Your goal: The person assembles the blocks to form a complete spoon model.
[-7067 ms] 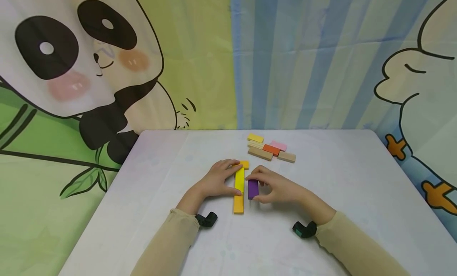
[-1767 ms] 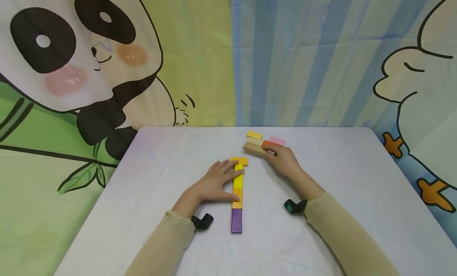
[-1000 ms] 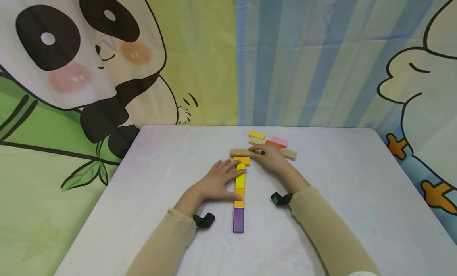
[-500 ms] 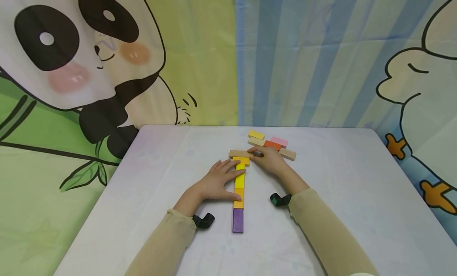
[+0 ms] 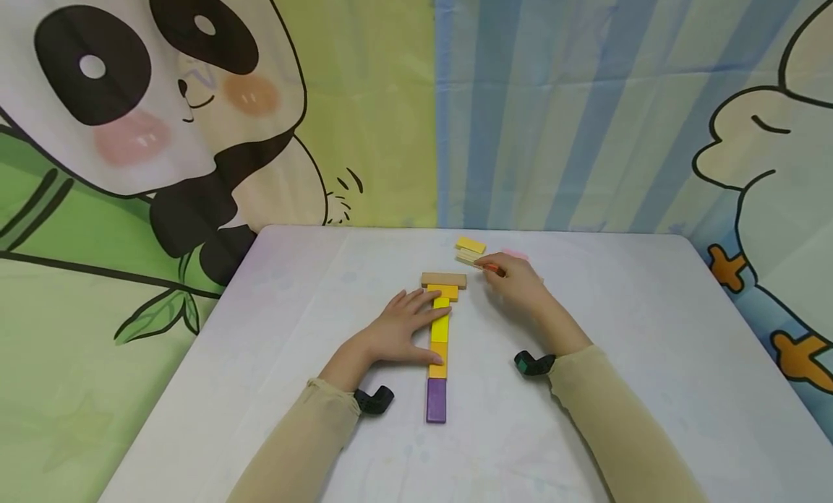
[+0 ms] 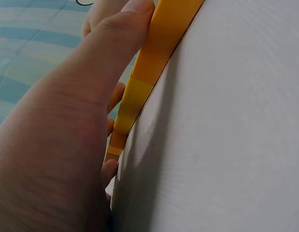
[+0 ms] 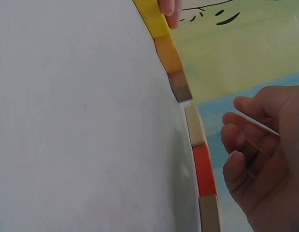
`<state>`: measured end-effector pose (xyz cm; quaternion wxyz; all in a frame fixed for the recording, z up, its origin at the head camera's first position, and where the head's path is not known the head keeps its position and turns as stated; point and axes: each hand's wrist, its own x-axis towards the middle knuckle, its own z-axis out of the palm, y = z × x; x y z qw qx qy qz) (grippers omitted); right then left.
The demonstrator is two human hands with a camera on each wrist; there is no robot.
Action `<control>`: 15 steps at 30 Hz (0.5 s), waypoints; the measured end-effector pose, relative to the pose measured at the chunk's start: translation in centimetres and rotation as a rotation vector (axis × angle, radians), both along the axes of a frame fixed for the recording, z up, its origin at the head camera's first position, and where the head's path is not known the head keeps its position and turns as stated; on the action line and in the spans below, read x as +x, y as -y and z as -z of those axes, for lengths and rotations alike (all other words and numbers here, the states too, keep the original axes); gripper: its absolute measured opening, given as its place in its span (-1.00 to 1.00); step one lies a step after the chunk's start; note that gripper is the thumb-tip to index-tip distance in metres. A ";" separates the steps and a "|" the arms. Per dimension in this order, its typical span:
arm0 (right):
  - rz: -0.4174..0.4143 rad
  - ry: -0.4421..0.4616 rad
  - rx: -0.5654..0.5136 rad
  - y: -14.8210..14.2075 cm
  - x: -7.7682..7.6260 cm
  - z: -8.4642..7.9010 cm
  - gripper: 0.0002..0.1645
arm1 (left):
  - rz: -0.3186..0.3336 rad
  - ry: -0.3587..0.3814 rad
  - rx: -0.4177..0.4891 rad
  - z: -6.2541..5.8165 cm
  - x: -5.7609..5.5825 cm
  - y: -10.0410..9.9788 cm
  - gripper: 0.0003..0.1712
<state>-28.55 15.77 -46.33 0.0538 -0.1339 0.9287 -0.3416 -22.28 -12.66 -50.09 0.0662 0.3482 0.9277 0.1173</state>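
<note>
My left hand [image 5: 397,333] rests with spread fingers along a row of blocks, touching the yellow block [image 5: 440,328] and the orange block [image 5: 438,371]. A purple block [image 5: 437,400] forms the row's near end. Across its far end lie a crosswise orange block [image 5: 450,294] and a plain wooden block [image 5: 445,280]. My right hand [image 5: 520,282] hovers over the loose blocks, fingers loosely bent around nothing. In the right wrist view, the red block [image 7: 205,171] lies below those fingers, a gap between them. In the head view the hand partly covers it.
Beyond the right hand lie a yellow block [image 5: 471,244], a pale ridged block [image 5: 468,257] and a pink block [image 5: 515,254]. Another plain wooden block [image 7: 210,215] sits beside the red one. The white table's [image 5: 586,254] back edge meets a printed curtain.
Earlier the purple block was set at the row's near end. My right hand then brought the plain wooden block to the far end, released it and moved right. My left hand stays put.
</note>
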 end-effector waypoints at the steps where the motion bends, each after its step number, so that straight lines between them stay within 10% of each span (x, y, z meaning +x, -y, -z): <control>1: 0.020 -0.013 -0.009 -0.7 0.1 -0.3 -0.62 | -0.001 0.000 -0.002 0.0 0.0 0.0 0.15; 15: 0.179 0.008 0.020 -9.7 0.6 0.7 -0.55 | 0.004 -0.002 0.002 0.2 -0.1 -0.2 0.16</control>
